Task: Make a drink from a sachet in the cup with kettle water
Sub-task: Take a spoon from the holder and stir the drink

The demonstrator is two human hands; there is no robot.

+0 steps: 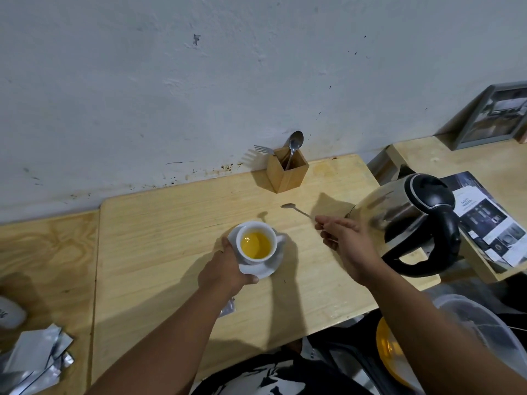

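Note:
A white cup [271,238] holding yellow-orange liquid stands on a white saucer [266,268] in the middle of the wooden table [159,246]. My left hand [225,270] grips the saucer's near-left rim. My right hand [346,242] is to the right of the cup and holds a small metal spoon [295,209] by its handle, the bowl pointing left and raised above the table. The steel kettle [410,220] with a black lid and handle stands just right of my right hand. A torn silver sachet [228,307] peeks out under my left forearm.
A wooden holder [288,173] with a spoon and fork stands against the wall behind the cup. Several silver sachets [37,357] lie at the near left. A brochure [487,220] lies right of the kettle. A clear lidded tub [482,332] sits below the table's right edge.

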